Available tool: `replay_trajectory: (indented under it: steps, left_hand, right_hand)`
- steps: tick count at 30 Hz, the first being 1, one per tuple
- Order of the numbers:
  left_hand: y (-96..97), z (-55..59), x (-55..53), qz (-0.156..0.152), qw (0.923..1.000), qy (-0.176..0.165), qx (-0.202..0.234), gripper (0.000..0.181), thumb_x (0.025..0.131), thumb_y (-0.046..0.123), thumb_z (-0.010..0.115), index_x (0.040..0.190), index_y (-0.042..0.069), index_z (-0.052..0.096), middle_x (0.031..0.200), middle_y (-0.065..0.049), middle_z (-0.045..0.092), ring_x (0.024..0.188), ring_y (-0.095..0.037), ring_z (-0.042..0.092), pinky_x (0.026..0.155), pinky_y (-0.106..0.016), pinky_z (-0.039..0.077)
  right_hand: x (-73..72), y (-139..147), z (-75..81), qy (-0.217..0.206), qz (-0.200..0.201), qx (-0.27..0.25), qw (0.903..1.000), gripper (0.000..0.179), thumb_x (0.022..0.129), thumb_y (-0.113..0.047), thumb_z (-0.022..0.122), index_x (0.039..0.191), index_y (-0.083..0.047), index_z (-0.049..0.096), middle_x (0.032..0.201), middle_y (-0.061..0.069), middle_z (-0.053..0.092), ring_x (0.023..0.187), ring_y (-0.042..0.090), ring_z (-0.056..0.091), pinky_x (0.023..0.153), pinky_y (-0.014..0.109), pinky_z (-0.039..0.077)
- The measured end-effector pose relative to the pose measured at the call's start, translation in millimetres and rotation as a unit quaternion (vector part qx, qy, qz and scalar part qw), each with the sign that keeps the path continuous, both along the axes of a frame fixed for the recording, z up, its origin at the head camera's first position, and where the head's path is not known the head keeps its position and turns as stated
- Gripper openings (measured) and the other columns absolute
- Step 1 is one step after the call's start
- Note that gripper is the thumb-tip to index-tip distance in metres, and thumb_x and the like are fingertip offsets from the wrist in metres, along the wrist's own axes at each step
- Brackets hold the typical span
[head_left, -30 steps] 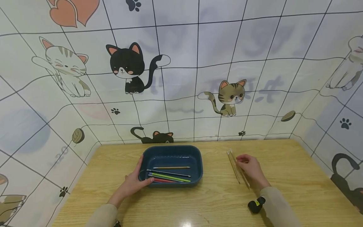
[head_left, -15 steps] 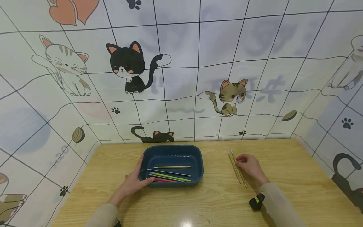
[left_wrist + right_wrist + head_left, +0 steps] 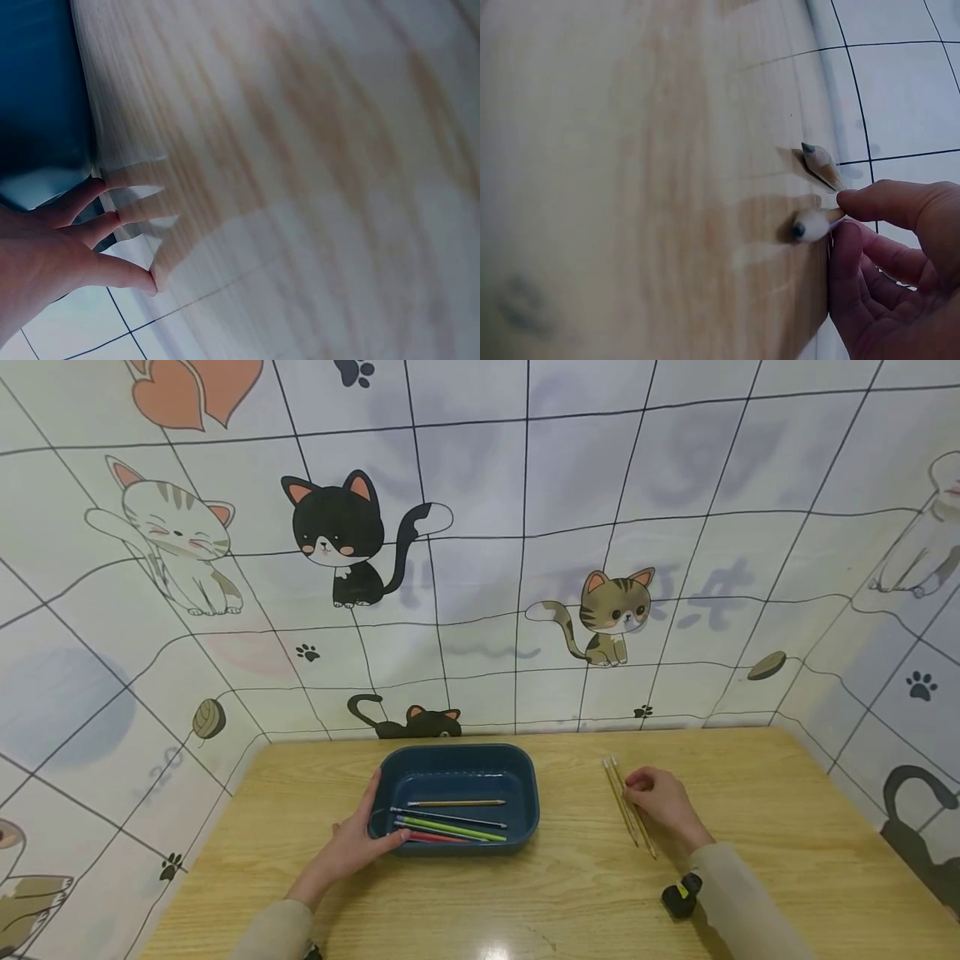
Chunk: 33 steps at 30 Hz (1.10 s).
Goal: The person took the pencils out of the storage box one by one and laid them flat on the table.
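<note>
A dark blue rectangular bin (image 3: 529, 802) stands on the table. My left hand (image 3: 347, 853) holds its left end, thumb over the near rim and fingers along the outer side. Several pencils lie inside, among them a lime green pencil (image 3: 457, 828) and a gold pencil (image 3: 461, 802). To the right, my right hand (image 3: 666, 806) pinches a gold pencil (image 3: 644, 837) between thumb and fingers. A second gold pencil (image 3: 622, 807) lies just left of it, nearly parallel. Both dark tips show in the right wrist view, where the pinched pencil (image 3: 811, 225) points toward the camera.
The wood-grain table (image 3: 570, 902) meets a wall sheet (image 3: 480, 568) printed with cartoon cats along its back and sides. A black wrist-worn device (image 3: 680, 897) sits by the right sleeve.
The pinched pencil has shifted slightly, its near tip swinging a little left and its far end settling close beside the other pencil. The left hand and bin stay in place.
</note>
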<state>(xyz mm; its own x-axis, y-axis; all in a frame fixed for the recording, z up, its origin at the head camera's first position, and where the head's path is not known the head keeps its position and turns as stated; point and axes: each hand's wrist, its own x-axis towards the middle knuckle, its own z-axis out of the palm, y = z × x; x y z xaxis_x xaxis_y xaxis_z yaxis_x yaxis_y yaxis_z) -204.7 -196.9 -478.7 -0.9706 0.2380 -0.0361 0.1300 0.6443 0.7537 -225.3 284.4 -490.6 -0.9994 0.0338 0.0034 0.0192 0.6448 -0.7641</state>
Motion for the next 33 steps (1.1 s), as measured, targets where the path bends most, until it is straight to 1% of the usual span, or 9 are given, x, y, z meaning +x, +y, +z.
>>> replay_trajectory:
  steps: [4,7,11,16,20,24,30,33]
  left_hand:
    - [0.1,-1.0,0.0,-0.004,1.0,-0.002,-0.008,0.106,0.083,0.039,0.075,0.156,0.013,0.002,0.151,-0.029,0.024,0.128,-0.057,0.033,0.093,-0.081,-0.003]
    - [0.0,-1.9,-0.1,-0.005,0.9999,-0.004,-0.009,0.106,0.083,0.04,0.075,0.156,0.015,0.002,0.152,-0.027,0.023,0.128,-0.056,0.033,0.093,-0.08,-0.003]
    - [-0.1,-2.3,-0.1,-0.007,0.9999,-0.007,-0.007,0.106,0.084,0.04,0.074,0.156,0.018,0.0,0.154,-0.026,0.019,0.128,-0.056,0.032,0.093,-0.08,-0.004]
    - [-1.2,-2.3,-1.9,-0.008,0.9999,-0.005,-0.004,0.106,0.084,0.04,0.074,0.156,0.017,0.0,0.153,-0.027,0.021,0.128,-0.057,0.031,0.093,-0.08,-0.005]
    - [-1.4,-2.2,-2.5,-0.006,1.0,-0.004,-0.006,0.106,0.084,0.04,0.075,0.156,0.015,0.001,0.153,-0.027,0.02,0.128,-0.056,0.032,0.093,-0.08,-0.005]
    - [-1.3,-2.8,-2.5,-0.004,1.0,-0.005,-0.004,0.106,0.083,0.04,0.075,0.156,0.015,0.002,0.153,-0.026,0.02,0.129,-0.056,0.031,0.093,-0.08,-0.005]
    - [-1.0,-1.5,-2.0,-0.007,1.0,-0.003,-0.003,0.106,0.083,0.04,0.075,0.156,0.015,0.001,0.153,-0.026,0.02,0.129,-0.056,0.031,0.093,-0.08,-0.005]
    - [-1.2,0.1,-1.6,-0.007,1.0,-0.006,-0.002,0.106,0.084,0.039,0.074,0.156,0.015,0.001,0.154,-0.026,0.019,0.129,-0.056,0.031,0.093,-0.08,-0.006]
  right_hand:
    - [1.2,1,-0.7,-0.002,-0.003,0.006,1.0,0.02,0.087,-0.006,0.067,0.099,0.009,0.061,0.087,0.012,0.063,0.078,0.022,0.058,0.066,0.031,0.047]
    - [2.3,1,0.5,-0.004,-0.006,0.008,0.9999,0.02,0.086,-0.006,0.067,0.1,0.008,0.062,0.088,0.011,0.064,0.08,0.023,0.059,0.068,0.032,0.047]
    - [5.1,1,4.6,0.003,0.0,0.005,1.0,0.021,0.086,-0.006,0.067,0.101,0.009,0.061,0.089,0.012,0.064,0.081,0.024,0.06,0.069,0.033,0.048]
    - [6.8,-3,11.9,0.015,0.009,-0.01,0.9998,0.023,0.09,-0.007,0.065,0.105,0.009,0.061,0.094,0.014,0.064,0.084,0.026,0.06,0.069,0.033,0.049]
    - [6.2,-8,16.2,0.032,0.018,-0.029,0.9989,0.021,0.092,-0.007,0.064,0.107,0.008,0.062,0.096,0.015,0.064,0.084,0.026,0.061,0.065,0.03,0.051]
    - [7.6,-17,21.7,0.046,0.038,-0.053,0.9968,0.02,0.092,-0.006,0.064,0.106,0.009,0.063,0.095,0.015,0.064,0.082,0.023,0.06,0.064,0.029,0.051]
    - [10.0,-34,29.1,0.038,0.064,-0.079,0.9941,0.021,0.092,-0.008,0.065,0.106,0.007,0.063,0.094,0.011,0.064,0.08,0.019,0.059,0.064,0.031,0.051]
    - [9.5,-44,31.1,0.044,0.079,-0.092,0.9916,0.02,0.092,-0.007,0.066,0.104,0.008,0.063,0.092,0.011,0.064,0.077,0.018,0.059,0.063,0.032,0.051]
